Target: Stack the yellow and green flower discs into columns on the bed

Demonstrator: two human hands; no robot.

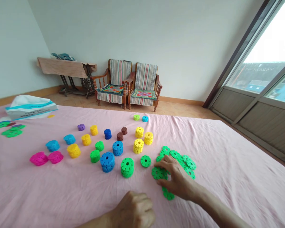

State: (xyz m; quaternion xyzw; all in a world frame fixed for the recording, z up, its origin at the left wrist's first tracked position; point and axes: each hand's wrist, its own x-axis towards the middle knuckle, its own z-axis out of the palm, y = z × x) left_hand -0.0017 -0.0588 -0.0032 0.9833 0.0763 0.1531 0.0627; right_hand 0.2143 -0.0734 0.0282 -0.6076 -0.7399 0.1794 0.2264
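My right hand (177,179) is over a loose spread of green slotted plastic discs (178,155). Its thumb and fingers are apart, on either side of one green disc (158,173) that lies flat on the cloth. My left hand (135,209) rests as a fist at the near edge; whatever is inside it, if anything, is hidden. Left of my right hand lie a low green pile (145,161) and a taller green stack (127,167). Blue stacks (107,161) and yellow stacks (138,146) stand close by.
Pink cloth (73,196) covers the surface. Further left are pink stacks (39,158), yellow, blue and purple stacks, more green discs (14,130) and a tissue pack (32,107). Two wooden armchairs (144,82) and a cloth-covered sewing table (64,68) stand by the wall.
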